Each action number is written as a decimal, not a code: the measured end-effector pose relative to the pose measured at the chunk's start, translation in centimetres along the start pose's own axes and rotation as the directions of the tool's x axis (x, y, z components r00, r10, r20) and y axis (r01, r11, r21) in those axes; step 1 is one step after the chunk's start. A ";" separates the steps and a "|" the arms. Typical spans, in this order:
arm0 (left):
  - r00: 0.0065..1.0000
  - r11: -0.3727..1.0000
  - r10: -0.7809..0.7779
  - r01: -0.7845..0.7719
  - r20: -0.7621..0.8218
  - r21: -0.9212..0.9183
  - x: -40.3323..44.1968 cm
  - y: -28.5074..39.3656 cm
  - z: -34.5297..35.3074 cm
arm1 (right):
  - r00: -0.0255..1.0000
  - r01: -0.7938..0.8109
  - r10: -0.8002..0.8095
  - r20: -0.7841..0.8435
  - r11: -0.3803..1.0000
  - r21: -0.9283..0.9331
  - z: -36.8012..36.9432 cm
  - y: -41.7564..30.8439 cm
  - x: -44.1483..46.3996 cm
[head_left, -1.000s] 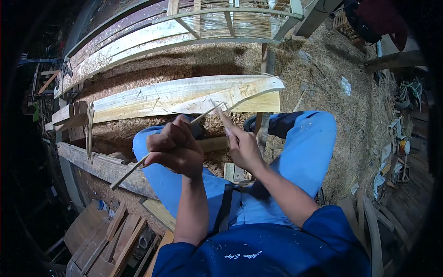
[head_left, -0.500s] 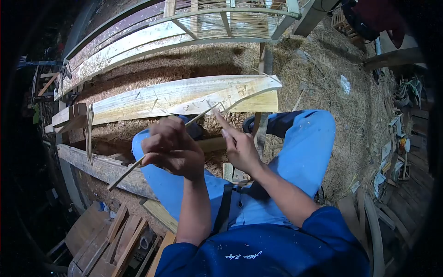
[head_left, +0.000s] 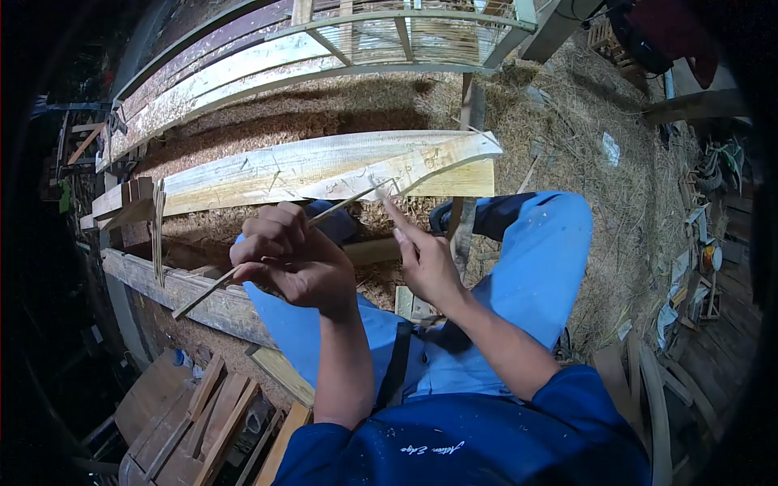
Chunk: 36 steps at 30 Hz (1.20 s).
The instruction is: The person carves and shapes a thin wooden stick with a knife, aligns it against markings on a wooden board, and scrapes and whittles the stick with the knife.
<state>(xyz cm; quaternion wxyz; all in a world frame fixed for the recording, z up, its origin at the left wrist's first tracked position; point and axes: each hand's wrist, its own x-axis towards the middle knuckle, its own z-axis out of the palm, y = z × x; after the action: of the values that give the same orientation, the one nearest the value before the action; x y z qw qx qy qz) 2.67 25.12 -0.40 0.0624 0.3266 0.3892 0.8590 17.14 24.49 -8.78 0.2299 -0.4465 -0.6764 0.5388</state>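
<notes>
My left hand (head_left: pixel 284 255) is closed around a thin wooden stick (head_left: pixel 200 299), which slants from lower left to upper right, its far end near the pale board. Close to that far end is my right hand (head_left: pixel 429 259), its index finger stretched forward and the other fingers curled. A blurred grey, thin blade-like tool (head_left: pixel 378 188) extends from that fingertip and meets the stick's tip; its handle is hidden in the palm. Just beyond both hands lies the long pale board (head_left: pixel 267 174), with a curved piece (head_left: pixel 421 164) on its right part.
A bundle of thin sticks (head_left: pixel 158 235) leans at the board's left end. A slatted wooden frame (head_left: pixel 324 73) stands beyond. Between my legs and the lower left runs a worn beam (head_left: pixel 194 300). Wood offcuts (head_left: pixel 215 413) lie at lower left, and shavings cover the ground.
My left hand has shifted slightly left and up, and the stick's near end has moved left and up with it. My right hand stays by the far end, almost unmoved.
</notes>
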 end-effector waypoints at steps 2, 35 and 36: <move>1.000 1.000 -0.010 0.010 0.026 -0.011 -0.6 0.2 -0.7 | 0.999 -0.043 0.042 -0.026 0.998 -0.038 -0.1 0.5 0.3; 0.996 0.999 0.038 -0.039 0.080 0.002 -0.7 0.5 -0.1 | 0.996 -0.067 0.070 0.057 0.997 -0.044 -1.4 -1.1 0.3; 0.998 1.000 0.006 -0.005 0.059 -0.014 -0.6 0.6 -0.2 | 0.998 -0.058 0.058 0.013 0.998 -0.003 -0.9 -0.3 0.4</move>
<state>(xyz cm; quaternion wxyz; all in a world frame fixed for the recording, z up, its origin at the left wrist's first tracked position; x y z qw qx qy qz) 3.12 24.37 -0.35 0.0736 0.3523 0.3801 0.8520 17.53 25.27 -8.24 0.2092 -0.4627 -0.6652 0.5473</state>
